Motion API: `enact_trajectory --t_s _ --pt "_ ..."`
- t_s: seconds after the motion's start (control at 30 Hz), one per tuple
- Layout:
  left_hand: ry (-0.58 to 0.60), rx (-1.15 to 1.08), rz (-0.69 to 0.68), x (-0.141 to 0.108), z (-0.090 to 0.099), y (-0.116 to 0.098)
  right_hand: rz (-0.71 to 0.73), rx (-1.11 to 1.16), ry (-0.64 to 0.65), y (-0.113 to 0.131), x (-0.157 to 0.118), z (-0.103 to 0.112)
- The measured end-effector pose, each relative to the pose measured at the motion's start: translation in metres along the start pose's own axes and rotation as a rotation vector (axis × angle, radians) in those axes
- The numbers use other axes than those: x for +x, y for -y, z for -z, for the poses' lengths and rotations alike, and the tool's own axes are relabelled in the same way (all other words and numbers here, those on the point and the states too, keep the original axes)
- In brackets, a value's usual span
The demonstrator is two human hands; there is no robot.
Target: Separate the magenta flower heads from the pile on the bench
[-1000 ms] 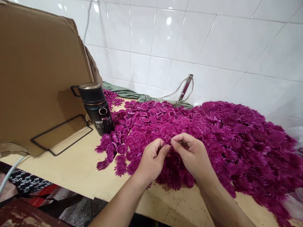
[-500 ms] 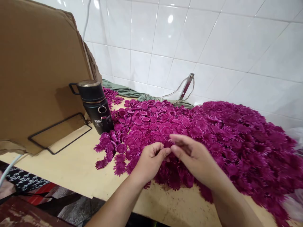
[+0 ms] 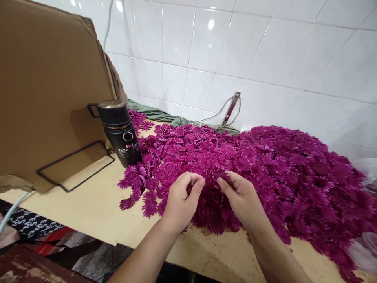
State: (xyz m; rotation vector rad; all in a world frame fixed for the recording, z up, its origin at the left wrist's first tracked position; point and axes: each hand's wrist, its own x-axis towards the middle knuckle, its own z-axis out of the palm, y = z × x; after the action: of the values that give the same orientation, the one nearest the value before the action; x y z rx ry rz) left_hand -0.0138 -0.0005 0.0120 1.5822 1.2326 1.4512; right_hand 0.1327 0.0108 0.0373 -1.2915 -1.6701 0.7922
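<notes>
A broad heap of magenta artificial flower pieces [image 3: 282, 165] covers the middle and right of the pale table. Over its front part, my right hand [image 3: 243, 196] pinches a magenta flower piece [image 3: 221, 177] between thumb and fingers. To its left, my left hand [image 3: 182, 198] has thumb and fingertips pressed together; what they hold, if anything, is too small to tell. A small gap separates the two hands.
A black vacuum flask [image 3: 120, 135] stands left of the heap, beside a large cardboard box [image 3: 50, 86] and a black wire frame [image 3: 85, 182]. Green cloth [image 3: 156, 113] and a metal bracket [image 3: 231, 108] lie along the tiled wall. Clear plastic [image 3: 365, 251] shows at right.
My hands have moved apart, the left one slightly left and the right one slightly right. A flower piece now shows plainly in my right fingertips.
</notes>
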Motion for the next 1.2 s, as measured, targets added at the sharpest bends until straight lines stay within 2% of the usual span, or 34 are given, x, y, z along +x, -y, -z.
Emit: enact_trajectory --t_s 0.1,0.2,0.27,0.37,0.47,0.6,0.73,0.87,1.03,1.1,1.2 --pt "-0.040 0.077 -0.141 0.000 0.002 -0.004 0.067 -0.135 -0.089 -0.002 0.000 -0.004" --pt "-0.002 0.140 -0.223 0.003 0.000 -0.008 0.129 -0.245 -0.224 -0.005 0.000 -0.010" --pt "0.040 0.179 -0.240 0.007 -0.003 -0.010 0.147 -0.256 -0.246 -0.007 0.000 -0.014" --pt "0.111 0.196 -0.220 0.012 -0.007 -0.010 0.131 -0.191 -0.215 -0.009 -0.002 -0.017" --pt "0.158 0.161 -0.183 0.013 -0.009 -0.006 0.083 -0.028 -0.148 -0.009 -0.003 -0.015" --pt "0.139 0.137 -0.187 0.011 -0.008 -0.001 -0.019 0.255 -0.045 -0.007 -0.005 -0.011" --pt "0.114 0.167 -0.219 0.011 -0.009 0.000 -0.107 0.348 -0.044 -0.010 -0.005 -0.010" --pt "0.128 0.180 -0.240 0.009 -0.009 -0.001 -0.083 0.276 -0.114 -0.013 -0.007 -0.009" --pt "0.136 0.166 -0.232 0.005 -0.011 -0.004 0.001 -0.056 -0.276 -0.011 -0.015 -0.011" --pt "0.181 0.140 -0.203 0.005 -0.013 -0.007 -0.004 -0.104 -0.300 -0.011 -0.018 -0.012" --pt "0.305 0.057 -0.113 0.007 -0.016 -0.011 -0.037 -0.050 -0.294 -0.011 -0.021 -0.011"
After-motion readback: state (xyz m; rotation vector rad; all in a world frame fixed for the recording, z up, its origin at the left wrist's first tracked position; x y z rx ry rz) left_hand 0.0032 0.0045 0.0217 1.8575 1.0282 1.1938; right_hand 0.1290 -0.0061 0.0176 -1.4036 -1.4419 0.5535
